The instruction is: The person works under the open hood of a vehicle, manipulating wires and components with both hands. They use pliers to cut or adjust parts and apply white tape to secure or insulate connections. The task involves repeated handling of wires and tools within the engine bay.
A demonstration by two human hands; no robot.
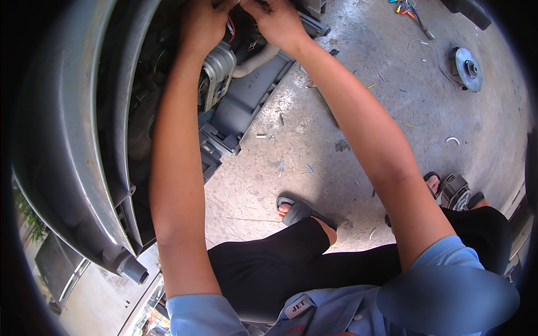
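My left hand (203, 27) and my right hand (280, 23) meet at the top edge, over the open inside of a large grey machine. Thumbs and fingers are drawn together in a pinch on both hands, the tips partly cut off by the frame. What they pinch is too small to make out. A red wire (231, 28) hangs between the hands. Below them sit a silvery metal motor (218, 70) and a ribbed grey hose (255, 63), beside a grey plastic base (238, 103).
Curved grey panels (84, 129) rise close on my left. On the concrete floor (314, 140) lie wire scraps, a round metal pulley (469, 69) and coloured-handled leads (412, 14). A second motor (454, 191) stands near sandalled feet at the right.
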